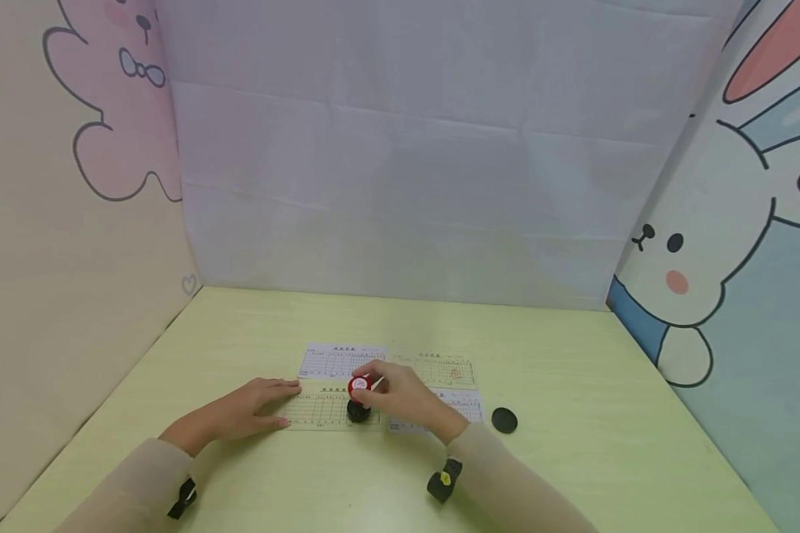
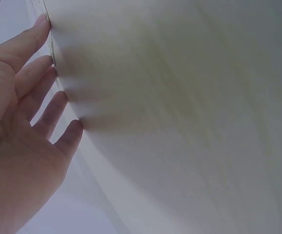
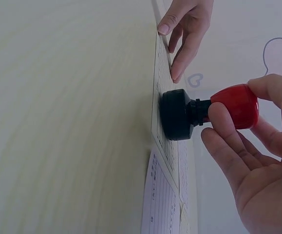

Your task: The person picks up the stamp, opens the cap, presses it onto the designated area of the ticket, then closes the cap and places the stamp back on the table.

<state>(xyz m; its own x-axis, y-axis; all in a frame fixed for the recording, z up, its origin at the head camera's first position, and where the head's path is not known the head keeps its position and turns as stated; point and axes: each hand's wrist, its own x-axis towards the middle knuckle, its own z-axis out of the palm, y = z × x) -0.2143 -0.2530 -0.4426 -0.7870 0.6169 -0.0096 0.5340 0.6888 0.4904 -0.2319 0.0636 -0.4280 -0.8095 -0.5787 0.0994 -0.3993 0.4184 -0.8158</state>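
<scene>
My right fingers [image 3: 224, 124] pinch the red handle [image 3: 238, 104] of the stamp [image 3: 205, 106], holding it roughly upright, presumably to keep its black base [image 3: 176, 117] flat on the cream form [image 1: 320, 411] beneath. At nine o'clock my left fingers [image 1: 282, 383], straight, grip nothing and rest on that form's edge, likely to stop it sliding. Beyond lie a white form [image 1: 336, 363] at eleven, a second cream form [image 1: 436, 368] at two and a black disc [image 1: 504, 420] at three.

Lower-right paper [image 1: 468, 404] — partly behind right hand [image 1: 403, 394], rabbit ears [image 1: 773, 53] — cut off
</scene>
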